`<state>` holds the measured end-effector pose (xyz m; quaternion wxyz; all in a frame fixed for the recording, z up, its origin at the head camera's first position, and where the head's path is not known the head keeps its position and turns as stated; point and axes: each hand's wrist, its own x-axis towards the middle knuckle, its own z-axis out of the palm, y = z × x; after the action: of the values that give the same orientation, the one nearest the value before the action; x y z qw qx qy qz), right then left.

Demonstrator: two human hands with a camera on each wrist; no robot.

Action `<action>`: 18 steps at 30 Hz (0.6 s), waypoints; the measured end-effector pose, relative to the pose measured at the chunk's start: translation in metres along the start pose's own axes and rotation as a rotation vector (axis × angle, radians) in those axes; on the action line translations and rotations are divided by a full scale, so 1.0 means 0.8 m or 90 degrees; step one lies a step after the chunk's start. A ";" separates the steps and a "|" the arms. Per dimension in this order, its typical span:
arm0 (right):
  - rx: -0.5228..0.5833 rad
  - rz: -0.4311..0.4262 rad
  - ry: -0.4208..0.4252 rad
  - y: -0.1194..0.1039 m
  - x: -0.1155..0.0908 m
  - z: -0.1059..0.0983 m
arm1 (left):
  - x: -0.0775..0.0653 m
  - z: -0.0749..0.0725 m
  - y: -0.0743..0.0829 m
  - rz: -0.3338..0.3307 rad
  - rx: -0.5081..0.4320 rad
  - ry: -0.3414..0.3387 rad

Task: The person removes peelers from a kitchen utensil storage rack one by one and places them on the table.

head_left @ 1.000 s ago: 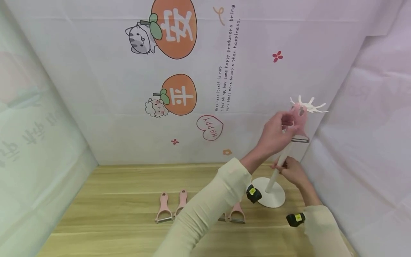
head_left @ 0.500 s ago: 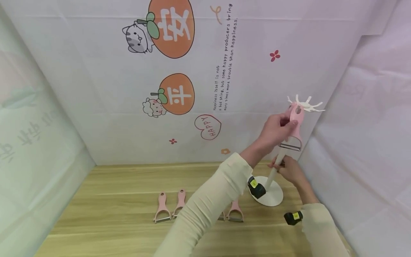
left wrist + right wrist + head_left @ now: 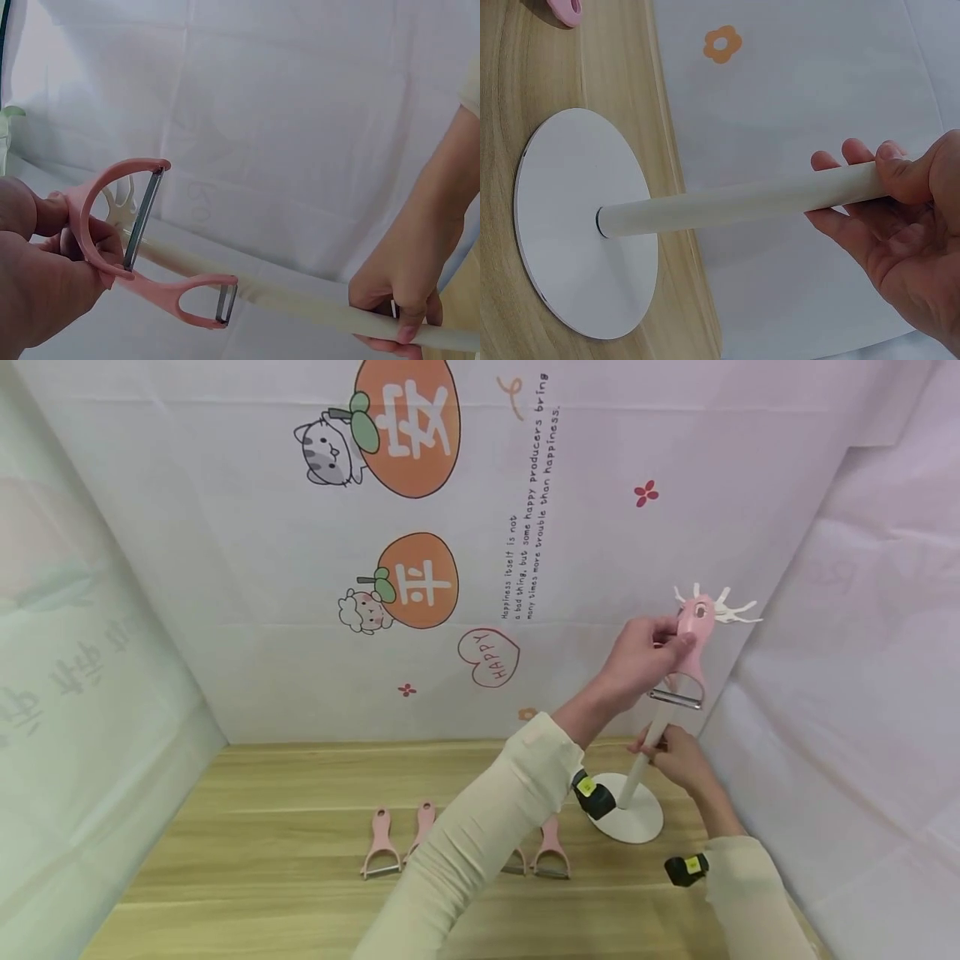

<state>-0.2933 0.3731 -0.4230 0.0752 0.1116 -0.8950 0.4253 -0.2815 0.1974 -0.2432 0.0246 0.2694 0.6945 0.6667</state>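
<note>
A pink vegetable peeler (image 3: 690, 647) is pinched by its handle between the thumb and fingers of my left hand (image 3: 637, 664), blade end down. The hole in its handle overlaps the white hooks (image 3: 738, 612) atop a white stand. In the left wrist view, a second pink peeler (image 3: 155, 292) hangs beside the pole, just beyond the held one. Lower down, my right hand (image 3: 682, 760) grips the stand's white pole (image 3: 742, 202), thumb on one side and fingers on the other. The round white base (image 3: 562, 247) stands on the wooden table.
Several more pink peelers lie in a row on the wooden table (image 3: 262, 827), among them one at the left end (image 3: 382, 835) and one near the base (image 3: 551, 843). My left sleeve (image 3: 472, 835) covers part of the row. White printed cloth (image 3: 585, 552) walls the back and sides.
My left hand has lowered the peeler slightly and turned its face toward the head camera, then raised it a little toward the hooks. The right hand stays on the pole.
</note>
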 end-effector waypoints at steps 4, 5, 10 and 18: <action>-0.015 0.011 -0.002 -0.001 -0.002 -0.002 | -0.012 -0.012 -0.004 0.015 0.026 -0.015; -0.020 0.012 -0.002 0.000 -0.002 -0.001 | -0.015 -0.016 -0.006 0.017 0.030 -0.018; -0.031 0.009 0.000 -0.004 -0.005 -0.001 | -0.028 -0.037 -0.023 0.018 0.033 -0.018; -0.014 0.016 -0.007 -0.004 -0.005 -0.001 | -0.050 -0.072 -0.051 -0.016 0.035 -0.022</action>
<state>-0.2889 0.3722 -0.4212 0.0661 0.1015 -0.9015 0.4154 -0.2839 0.1298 -0.2880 0.0375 0.2726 0.7152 0.6425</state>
